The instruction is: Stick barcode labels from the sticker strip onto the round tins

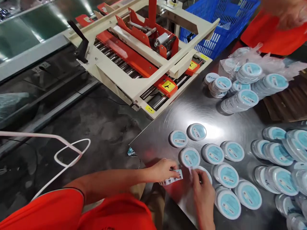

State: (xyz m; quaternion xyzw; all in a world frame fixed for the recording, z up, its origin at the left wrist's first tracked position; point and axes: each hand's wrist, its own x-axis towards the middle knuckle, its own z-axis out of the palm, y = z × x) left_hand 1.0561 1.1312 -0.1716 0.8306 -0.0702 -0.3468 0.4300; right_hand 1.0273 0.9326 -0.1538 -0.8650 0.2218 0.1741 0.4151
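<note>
Sheet of barcode labels (179, 175) is clamped between thumb and fingers of the left hand (164, 171), which we place over the counter (158, 137), inside its near edge and not far from its left corner; the right hand (203, 195) has thumb and forefinger together on a small pale strip (191, 172) (blurred; we cannot tell whether it carries print); just beyond that strip we see a round container (190, 157) lying flat, blue label and barcode upward; another container (207, 174) is partly hidden behind the right hand.

We find similar containers spread around these; toward the counter's right edge we log stacks (284, 180), several leaning; farther off, along the far edge, more stacks (240, 101) stand near clear plastic bags (271, 65); past that edge we note a cream-and-red roller machine (144, 72) and a blue crate (206, 44); at upper right, another person's hand (291, 16), blurred, shows against red clothing.
</note>
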